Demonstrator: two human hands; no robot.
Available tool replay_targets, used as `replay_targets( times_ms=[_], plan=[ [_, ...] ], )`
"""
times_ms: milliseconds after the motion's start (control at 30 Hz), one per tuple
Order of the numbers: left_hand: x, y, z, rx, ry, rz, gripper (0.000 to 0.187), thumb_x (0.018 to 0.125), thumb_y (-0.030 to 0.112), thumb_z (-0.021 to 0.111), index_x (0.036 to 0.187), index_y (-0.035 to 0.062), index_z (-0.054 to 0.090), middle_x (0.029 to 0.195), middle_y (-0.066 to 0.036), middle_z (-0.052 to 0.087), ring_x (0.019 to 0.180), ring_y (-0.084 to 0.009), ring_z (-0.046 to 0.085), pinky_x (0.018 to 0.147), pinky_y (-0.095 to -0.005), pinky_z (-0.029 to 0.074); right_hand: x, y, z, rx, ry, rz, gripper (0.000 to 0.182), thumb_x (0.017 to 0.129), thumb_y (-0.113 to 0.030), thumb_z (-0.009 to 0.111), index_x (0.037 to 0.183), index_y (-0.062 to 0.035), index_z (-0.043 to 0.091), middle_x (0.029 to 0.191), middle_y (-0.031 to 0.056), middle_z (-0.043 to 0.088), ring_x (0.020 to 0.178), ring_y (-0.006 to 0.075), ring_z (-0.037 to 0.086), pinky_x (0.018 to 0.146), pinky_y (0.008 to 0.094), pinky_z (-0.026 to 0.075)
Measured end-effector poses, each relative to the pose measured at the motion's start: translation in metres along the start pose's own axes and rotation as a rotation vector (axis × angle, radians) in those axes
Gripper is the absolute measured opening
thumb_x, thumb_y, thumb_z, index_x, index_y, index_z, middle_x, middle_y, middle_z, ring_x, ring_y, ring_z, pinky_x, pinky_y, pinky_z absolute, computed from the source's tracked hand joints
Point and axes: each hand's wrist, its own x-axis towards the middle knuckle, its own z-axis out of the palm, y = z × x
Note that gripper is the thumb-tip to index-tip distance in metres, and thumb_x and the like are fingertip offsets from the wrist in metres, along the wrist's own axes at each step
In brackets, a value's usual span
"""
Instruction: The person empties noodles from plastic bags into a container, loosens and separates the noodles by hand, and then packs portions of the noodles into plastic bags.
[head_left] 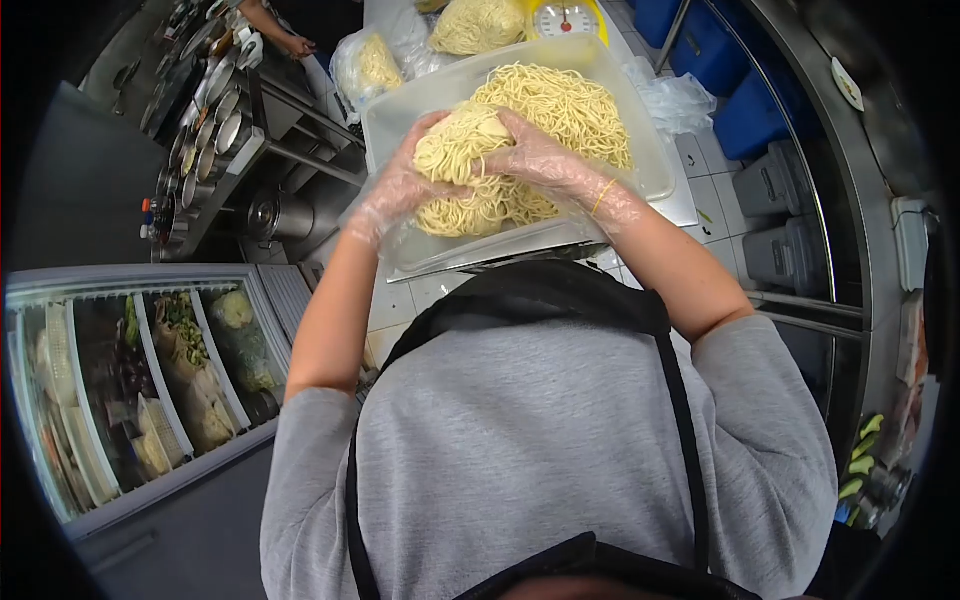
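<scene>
Between my two gloved hands is a bunch of pale yellow noodles (455, 145), lifted over a translucent plastic tub (400, 110). My left hand (410, 180) wraps around the bunch's left side in a clear plastic glove. From the other side my right hand (530, 155) grips it, with a yellow rubber band (603, 197) around the glove's wrist. More loose noodles (570, 105) lie heaped in the tub, to the right of and beneath the bunch. Part of each hand's fingers is hidden by the noodles.
Behind the tub stand bagged noodles (478, 25), a smaller bag (368, 65) and a yellow dial scale (567, 18). A glass-topped chest (150, 370) with vegetables is at left. Pans (228, 130) line a left rack, near another person's hand (298, 46). Blue bins (745, 110) stand at right.
</scene>
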Motion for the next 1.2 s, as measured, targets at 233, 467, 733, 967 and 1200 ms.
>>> replay_targets(
  times_ms=[233,467,733,967,1200],
  plan=[
    [0.0,0.022,-0.008,0.252,0.373,0.403,0.09,0.045,0.01,0.091,0.12,0.008,0.042,0.119,-0.005,0.049,0.112,-0.0168,0.049,0.099,-0.0308,0.041,0.013,-0.037,-0.032,-0.158,0.085,-0.296,0.048,0.073,0.001,0.059,0.12,-0.0032,0.051,0.105,0.004,0.057,0.094,0.011,0.055,0.082,0.0257,0.048],
    [0.018,-0.009,0.008,-0.031,0.41,0.078,0.071,0.055,0.005,0.086,0.11,0.0066,0.042,0.097,-0.008,0.062,0.092,-0.0171,0.059,0.078,-0.0288,0.051,0.011,-0.025,-0.023,-0.14,-0.013,-0.015,0.088,0.076,-0.021,0.074,0.144,-0.0116,0.018,0.134,0.0137,0.042,0.122,0.0198,0.04,0.106,0.0358,0.031],
    [-0.017,0.034,0.01,-0.109,0.282,0.168,0.063,0.058,-0.01,0.076,0.11,0.0091,0.046,0.105,0.0,0.054,0.105,-0.0121,0.053,0.092,-0.0276,0.044,0.018,-0.021,-0.021,-0.244,0.1,-0.367,0.052,0.075,0.001,0.07,0.123,-0.0053,0.05,0.119,0.0019,0.055,0.109,0.0129,0.052,0.096,0.0282,0.043],
    [-0.006,0.071,-0.023,0.643,0.177,-0.134,0.084,0.065,0.049,0.078,0.128,0.0033,0.046,0.117,-0.017,0.057,0.104,-0.0263,0.058,0.09,-0.0345,0.046,0.015,-0.068,-0.05,-0.602,0.079,-0.185,0.054,0.07,-0.021,0.077,0.118,-0.0058,0.055,0.112,0.0106,0.06,0.106,0.0206,0.055,0.093,0.0335,0.043],
    [0.01,0.005,-0.02,0.836,-0.118,-0.005,0.106,0.055,0.046,0.083,0.139,0.0067,0.031,0.134,-0.02,0.04,0.127,-0.0322,0.036,0.107,-0.0377,0.028,-0.005,-0.046,-0.041,-1.028,-0.103,-0.164,0.094,0.06,-0.034,0.081,0.14,-0.0168,0.034,0.133,0.0216,0.04,0.123,0.0379,0.038,0.105,0.0418,0.032]
  ],
)
